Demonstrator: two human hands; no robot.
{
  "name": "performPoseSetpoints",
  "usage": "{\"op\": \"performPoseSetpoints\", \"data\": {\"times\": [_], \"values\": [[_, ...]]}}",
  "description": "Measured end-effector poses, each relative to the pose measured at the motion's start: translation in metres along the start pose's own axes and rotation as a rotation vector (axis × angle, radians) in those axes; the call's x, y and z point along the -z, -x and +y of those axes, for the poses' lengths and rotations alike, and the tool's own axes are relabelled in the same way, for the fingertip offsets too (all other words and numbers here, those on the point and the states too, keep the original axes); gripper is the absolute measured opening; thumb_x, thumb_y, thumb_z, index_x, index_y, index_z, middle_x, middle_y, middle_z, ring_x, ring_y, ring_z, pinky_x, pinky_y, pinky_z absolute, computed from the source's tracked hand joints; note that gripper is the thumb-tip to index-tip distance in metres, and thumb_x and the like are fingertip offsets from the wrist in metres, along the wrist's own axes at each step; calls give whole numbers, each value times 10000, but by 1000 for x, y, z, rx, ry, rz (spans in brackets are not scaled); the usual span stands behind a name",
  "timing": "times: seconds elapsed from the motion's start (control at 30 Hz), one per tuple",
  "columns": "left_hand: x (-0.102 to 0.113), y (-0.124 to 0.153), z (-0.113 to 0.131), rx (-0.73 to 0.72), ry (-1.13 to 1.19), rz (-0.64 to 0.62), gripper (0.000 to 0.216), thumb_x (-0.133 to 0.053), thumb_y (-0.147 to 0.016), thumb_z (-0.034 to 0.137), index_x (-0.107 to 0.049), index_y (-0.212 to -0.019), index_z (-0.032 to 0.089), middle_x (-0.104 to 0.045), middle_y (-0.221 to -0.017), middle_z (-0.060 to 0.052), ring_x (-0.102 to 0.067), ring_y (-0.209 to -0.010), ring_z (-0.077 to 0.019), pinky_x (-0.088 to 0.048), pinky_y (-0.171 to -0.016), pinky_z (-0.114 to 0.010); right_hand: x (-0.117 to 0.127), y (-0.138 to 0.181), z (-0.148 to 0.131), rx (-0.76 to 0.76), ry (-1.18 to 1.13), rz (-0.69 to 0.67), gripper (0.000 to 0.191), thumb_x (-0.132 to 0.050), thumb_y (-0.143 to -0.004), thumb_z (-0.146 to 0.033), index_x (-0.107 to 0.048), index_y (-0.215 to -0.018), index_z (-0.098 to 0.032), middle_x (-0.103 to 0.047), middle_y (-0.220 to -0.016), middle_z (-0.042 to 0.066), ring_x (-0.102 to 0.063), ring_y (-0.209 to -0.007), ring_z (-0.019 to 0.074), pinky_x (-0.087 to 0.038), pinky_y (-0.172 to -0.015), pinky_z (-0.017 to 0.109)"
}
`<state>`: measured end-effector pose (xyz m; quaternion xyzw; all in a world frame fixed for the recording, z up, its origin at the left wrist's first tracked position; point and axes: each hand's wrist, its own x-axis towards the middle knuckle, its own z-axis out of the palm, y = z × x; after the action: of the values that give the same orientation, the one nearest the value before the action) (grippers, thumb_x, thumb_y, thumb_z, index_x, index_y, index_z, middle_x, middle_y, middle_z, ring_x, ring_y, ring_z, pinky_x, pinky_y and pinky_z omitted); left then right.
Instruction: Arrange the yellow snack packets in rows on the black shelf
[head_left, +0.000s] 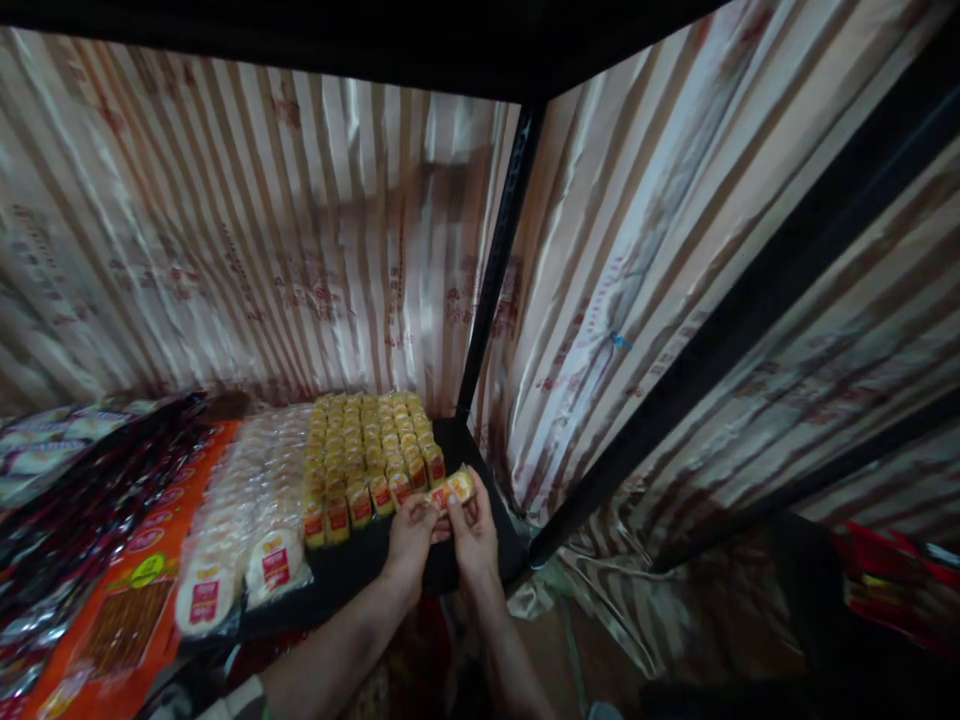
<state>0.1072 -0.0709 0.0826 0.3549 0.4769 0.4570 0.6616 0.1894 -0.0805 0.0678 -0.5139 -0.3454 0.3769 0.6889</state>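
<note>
Between both hands is a small yellow packaged snack (452, 490) with a red label. My left hand (412, 535) pinches its left end, and my right hand (474, 525) grips its right end. They hold it just above the front right part of the black shelf (442, 565). Close behind and to the left stand rows of matching yellow packaged snacks (367, 450), their red labels facing front. Beside those rows are white round packaged snacks (276, 565) in clear wrappers, lined up in two rows.
Orange packs (150, 570), dark shiny packets (82, 500) and white-purple packets (52, 440) lie at left. A black corner post (499, 270) and a slanted black bar (675, 370) frame the shelf. Striped sheeting (300, 230) hangs behind. Red packages (900, 585) sit at far right.
</note>
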Motion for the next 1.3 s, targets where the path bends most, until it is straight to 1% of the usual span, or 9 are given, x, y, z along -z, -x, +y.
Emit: {"op": "performPoseSetpoints", "data": {"times": [0.07,0.17,0.23,0.3,0.37,0.5,0.7,1.0,1.3], "values": [[-6,-15,9,-109,-285,57,232,-499,-812,229,-518,-1021,129,-630,-985,-113,-639,-820,-187,-521,-793,-367,3,-23,-7,17,55,-62,630,-587,-739,-398,-391,-1307,-210,-602,-1115,90,-607,-923,188,-498,-810,315],[-8,-35,22,-538,-725,195,350,-497,-773,156,-527,-1121,140,-537,-1191,-128,-517,-1099,-241,-404,-976,-416,10,-68,-11,104,171,-20,704,-633,-699,-352,-352,-1329,-213,-630,-983,60,-613,-779,163,-513,-719,303],[-8,-46,27,-794,-964,142,344,-447,-776,117,-569,-1095,150,-510,-1236,-115,-441,-1182,-251,-357,-1019,-431,12,-100,-9,174,265,35,614,-646,-680,-330,-442,-1239,-182,-638,-940,61,-613,-787,175,-508,-727,315],[-8,-54,27,-915,-1144,36,329,-415,-783,107,-607,-1048,145,-526,-1237,-113,-414,-1209,-258,-355,-1022,-447,10,-129,-4,213,359,25,432,-612,-702,-311,-526,-1109,-194,-649,-913,50,-614,-788,175,-503,-736,319],[-8,-62,22,-940,-1280,-31,330,-418,-789,134,-611,-1054,117,-506,-1282,-126,-349,-1266,-281,-323,-1041,-478,4,-153,3,238,437,5,315,-568,-726,-281,-554,-1031,-199,-655,-893,39,-614,-791,171,-497,-748,320],[-9,-76,12,-944,-1484,-156,402,-417,-803,208,-572,-1149,75,-406,-1384,-136,-188,-1351,-301,-201,-1092,-519,-12,-188,23,250,569,29,299,-544,-718,-218,-563,-1013,-178,-657,-883,37,-612,-807,164,-482,-771,312],[-6,-95,-11,-1004,-1715,-368,471,-403,-763,161,-537,-1196,36,-398,-1373,-181,-168,-1362,-279,-147,-1107,-506,-30,-217,54,145,675,12,279,-538,-735,-189,-578,-1011,-185,-670,-849,28,-622,-784,155,-478,-767,297],[-6,-100,-36,-1050,-1635,-339,492,-351,-866,285,-440,-1293,58,-389,-1381,-173,-188,-1354,-297,-126,-1101,-515,-46,-230,74,135,795,-28,199,-580,-735,-202,-568,-932,-180,-660,-878,57,-621,-812,171,-461,-763,287],[2,-104,-45,-1133,-1682,-289,506,-382,-837,251,-452,-1274,5,-388,-1373,-204,-191,-1353,-293,-155,-1109,-464,-43,-228,84,243,904,-131,138,-561,-750,-203,-520,-881,-212,-618,-853,20,-577,-799,153,-437,-751,269]]}}
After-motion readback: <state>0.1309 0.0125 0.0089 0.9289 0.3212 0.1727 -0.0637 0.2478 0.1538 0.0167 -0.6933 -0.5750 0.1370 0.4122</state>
